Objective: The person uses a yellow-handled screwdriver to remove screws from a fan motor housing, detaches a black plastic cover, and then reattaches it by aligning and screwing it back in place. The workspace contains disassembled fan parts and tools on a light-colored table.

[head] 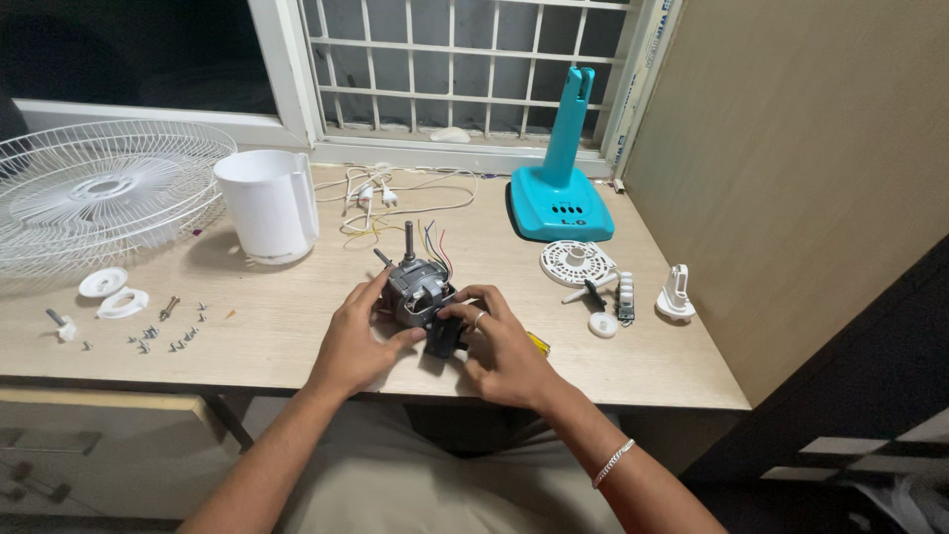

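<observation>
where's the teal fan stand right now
In the head view the teal fan stand stands upright at the back right of the table, below the window grille.

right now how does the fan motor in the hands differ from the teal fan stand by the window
The fan motor is grey metal with a shaft pointing up and coloured wires trailing; the teal fan stand is smooth plastic with a tall forked neck. The motor is gripped by the left hand and right hand; the stand sits untouched. The motor is smaller. Both rest on the wooden desk.
</observation>
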